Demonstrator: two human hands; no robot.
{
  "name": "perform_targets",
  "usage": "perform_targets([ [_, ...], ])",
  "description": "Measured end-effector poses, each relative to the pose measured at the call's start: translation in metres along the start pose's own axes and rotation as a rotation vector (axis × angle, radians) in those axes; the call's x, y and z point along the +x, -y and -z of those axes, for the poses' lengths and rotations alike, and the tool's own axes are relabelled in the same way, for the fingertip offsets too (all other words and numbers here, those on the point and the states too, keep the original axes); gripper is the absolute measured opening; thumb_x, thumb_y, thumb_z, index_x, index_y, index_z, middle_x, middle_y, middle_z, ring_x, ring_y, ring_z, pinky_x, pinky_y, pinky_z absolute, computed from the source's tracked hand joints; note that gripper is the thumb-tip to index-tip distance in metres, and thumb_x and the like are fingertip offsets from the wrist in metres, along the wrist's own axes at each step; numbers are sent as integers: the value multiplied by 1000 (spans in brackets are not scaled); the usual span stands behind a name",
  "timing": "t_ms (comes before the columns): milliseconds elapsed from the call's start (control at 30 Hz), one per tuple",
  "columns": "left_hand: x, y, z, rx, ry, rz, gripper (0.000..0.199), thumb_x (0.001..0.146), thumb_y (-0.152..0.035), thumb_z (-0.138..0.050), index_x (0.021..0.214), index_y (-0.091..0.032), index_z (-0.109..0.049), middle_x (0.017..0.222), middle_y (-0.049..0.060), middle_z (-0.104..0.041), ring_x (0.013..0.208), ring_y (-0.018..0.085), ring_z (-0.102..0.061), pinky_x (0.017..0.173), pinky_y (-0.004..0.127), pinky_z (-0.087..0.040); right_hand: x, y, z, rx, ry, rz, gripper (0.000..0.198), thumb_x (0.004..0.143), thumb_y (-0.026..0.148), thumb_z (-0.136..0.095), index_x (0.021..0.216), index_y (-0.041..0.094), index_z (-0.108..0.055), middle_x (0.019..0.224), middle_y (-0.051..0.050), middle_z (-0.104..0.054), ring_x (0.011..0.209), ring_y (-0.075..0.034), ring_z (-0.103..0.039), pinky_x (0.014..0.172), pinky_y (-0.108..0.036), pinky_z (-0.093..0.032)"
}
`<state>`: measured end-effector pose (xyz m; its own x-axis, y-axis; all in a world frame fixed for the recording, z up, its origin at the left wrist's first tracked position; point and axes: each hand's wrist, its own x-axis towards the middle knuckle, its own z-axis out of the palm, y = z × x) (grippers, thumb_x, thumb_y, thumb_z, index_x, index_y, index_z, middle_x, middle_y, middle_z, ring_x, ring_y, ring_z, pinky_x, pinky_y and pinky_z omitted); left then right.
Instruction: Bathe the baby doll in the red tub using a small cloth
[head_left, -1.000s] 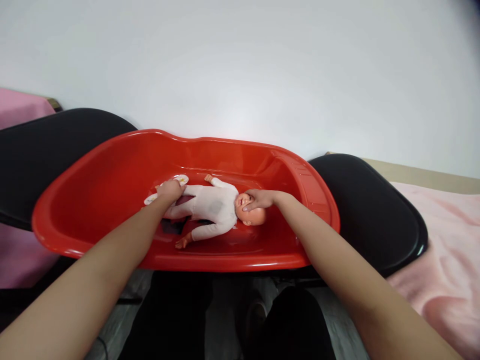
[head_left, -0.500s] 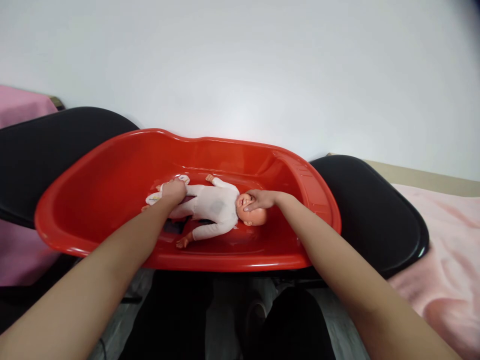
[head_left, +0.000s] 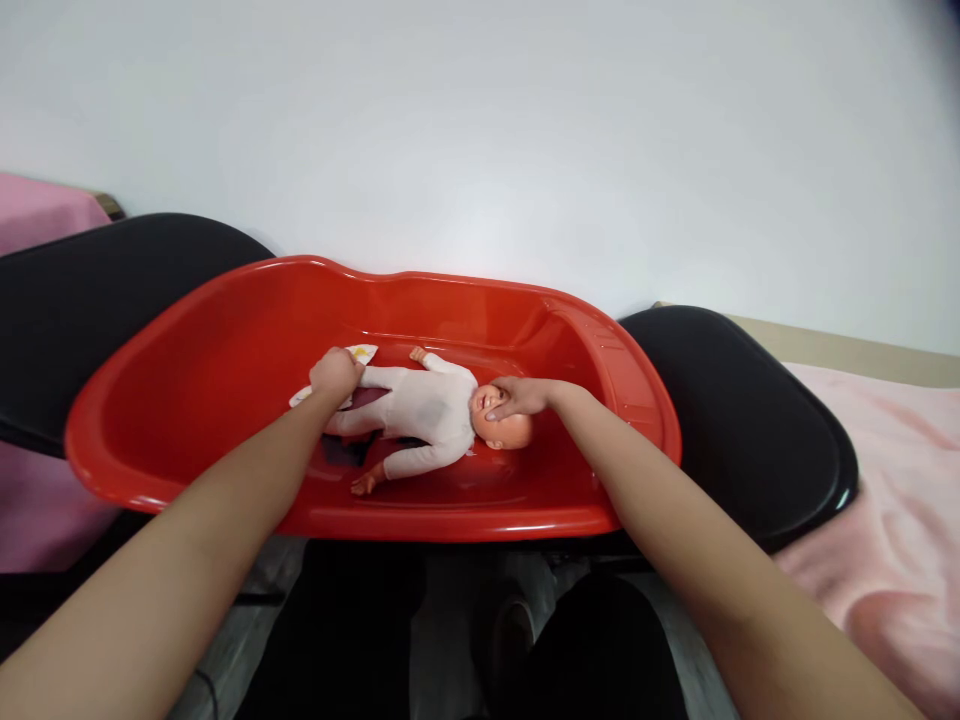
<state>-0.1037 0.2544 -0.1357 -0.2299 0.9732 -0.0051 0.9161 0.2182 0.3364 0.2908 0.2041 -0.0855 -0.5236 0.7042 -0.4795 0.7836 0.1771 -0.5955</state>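
A baby doll (head_left: 431, 405) with a cream cloth body lies on its back inside a red baby bathtub (head_left: 202, 350), head to the right and feet to the left. At its lower legs, my left hand (head_left: 337, 374) is closed on a white cloth (head_left: 364, 353) with a yellow print, which sticks out on both sides of the fist. The doll's feet are hidden behind that hand and cloth. My right hand (head_left: 523, 396) grips the doll's head, thumb across the face and fingers on the far side. A greyish damp-looking patch marks the doll's chest.
The tub rests between a black chair seat (head_left: 112, 300) at left and another black seat (head_left: 735, 420) at right. A pale wall (head_left: 480, 130) rises behind it. Pink fabric (head_left: 45, 215) covers a surface at left, and light pink fabric (head_left: 892, 480) lies at right.
My left hand has slid a little left and up along the doll's legs with the white cloth, now covering the feet. My right hand stays on the head.
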Motion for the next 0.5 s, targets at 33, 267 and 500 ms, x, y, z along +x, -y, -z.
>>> perform_targets([
  [33, 0, 1, 1, 11, -9, 20, 28, 95, -40, -58, 100, -15, -68, 99, 15, -73, 88, 29, -68, 77, 38, -48, 0, 0, 0, 3, -5, -2, 77, 71, 72, -81, 134, 32, -62, 134, -4, -68, 119, -31, -66, 106, -43, -54],
  [267, 5, 4, -2, 18, 22, 14, 35, 97, -45, -51, 99, -19, -73, 99, 16, -74, 92, 34, -69, 78, 43, -49, -3, 3, 1, 9, -24, 9, 76, 69, 69, -83, 133, 32, -65, 130, -5, -70, 117, -33, -67, 104, -45, -55],
  [500, -3, 2, -2, 66, 73, -58, 35, 88, -55, -65, 101, -23, -69, 101, 11, -74, 93, 32, -68, 82, 40, -50, -3, 3, 0, 7, -12, 8, 76, 70, 72, -81, 133, 33, -64, 131, -5, -69, 119, -32, -66, 106, -47, -54],
])
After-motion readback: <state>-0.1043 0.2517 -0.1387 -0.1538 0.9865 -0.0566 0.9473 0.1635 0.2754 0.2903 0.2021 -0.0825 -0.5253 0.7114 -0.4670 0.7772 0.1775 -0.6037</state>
